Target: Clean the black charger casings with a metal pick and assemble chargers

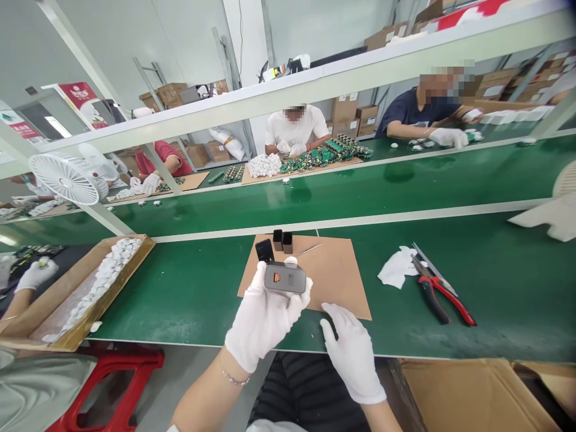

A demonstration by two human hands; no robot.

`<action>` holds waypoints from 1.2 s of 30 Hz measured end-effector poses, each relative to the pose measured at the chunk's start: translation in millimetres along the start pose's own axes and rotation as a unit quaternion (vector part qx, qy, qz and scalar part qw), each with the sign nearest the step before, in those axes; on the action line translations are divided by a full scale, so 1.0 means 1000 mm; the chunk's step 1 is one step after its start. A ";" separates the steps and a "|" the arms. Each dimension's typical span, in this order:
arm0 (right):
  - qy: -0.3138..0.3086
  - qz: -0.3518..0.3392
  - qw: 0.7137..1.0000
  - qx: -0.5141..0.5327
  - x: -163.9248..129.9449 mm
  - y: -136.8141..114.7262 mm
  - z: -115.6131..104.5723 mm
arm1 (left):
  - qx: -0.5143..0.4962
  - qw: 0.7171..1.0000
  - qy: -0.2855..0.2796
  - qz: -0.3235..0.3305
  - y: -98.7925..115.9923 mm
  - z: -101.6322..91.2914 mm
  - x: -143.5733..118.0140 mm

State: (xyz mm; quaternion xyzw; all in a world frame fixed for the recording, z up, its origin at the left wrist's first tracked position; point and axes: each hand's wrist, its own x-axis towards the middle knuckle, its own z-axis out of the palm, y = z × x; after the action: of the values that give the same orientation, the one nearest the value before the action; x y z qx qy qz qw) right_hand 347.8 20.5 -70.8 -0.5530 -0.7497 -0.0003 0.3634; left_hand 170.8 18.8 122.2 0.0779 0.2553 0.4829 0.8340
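My left hand (265, 321), in a white glove, grips a small dark grey plastic casing (285, 278) with rounded ends. A slot with orange-copper strips shows on its upper face. Lower and to the right, my gloved right hand (348, 348) rests at the table's front edge, thumb and fingers apart, holding nothing. Under and behind the casing lies a brown cardboard sheet (337, 270). On its far part stand two black open-topped boxes (287, 242), a black flat piece (264, 250) and tweezers (310, 248).
Red-and-black pliers (443, 294) lie at right beside a white cloth (398, 268). A cardboard tray (108, 288) of white pieces stands at left, near a co-worker's gloved hand. Beyond the rail, co-workers handle green circuit boards (315, 155). A white fan (67, 178) is at left.
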 end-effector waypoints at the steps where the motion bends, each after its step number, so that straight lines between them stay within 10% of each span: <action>1: 0.003 -0.002 1.000 -0.001 0.000 0.000 0.000 | -0.015 1.000 -0.008 -0.011 -0.001 0.001 -0.001; 18: 0.017 -0.015 1.000 0.004 -0.001 -0.002 -0.003 | -0.037 0.996 0.008 -0.084 -0.016 0.017 -0.009; 23: 0.011 0.000 1.000 0.024 0.001 -0.004 -0.007 | 0.184 0.982 -0.026 0.027 -0.021 0.005 -0.005; 25: 0.005 0.022 0.998 0.051 0.001 -0.003 -0.008 | 0.360 0.919 -0.029 0.157 -0.023 -0.005 -0.001; 28: -0.018 0.101 0.982 0.159 0.000 -0.003 -0.014 | 0.586 0.743 -0.044 0.321 -0.022 -0.024 0.003; 32: -0.040 0.218 0.911 0.348 0.008 -0.012 -0.043 | 0.751 0.534 -0.056 0.384 -0.018 -0.043 0.005; 36: -0.092 0.203 0.831 0.510 0.033 -0.031 -0.085 | 0.815 0.415 -0.055 0.400 -0.015 -0.043 0.006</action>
State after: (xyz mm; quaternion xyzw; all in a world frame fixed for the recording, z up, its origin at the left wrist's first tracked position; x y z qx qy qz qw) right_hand 364.2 1.9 22.4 -0.4264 -0.5438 0.5069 0.5153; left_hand 163.5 10.6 77.6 0.8409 0.4223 0.3222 0.1036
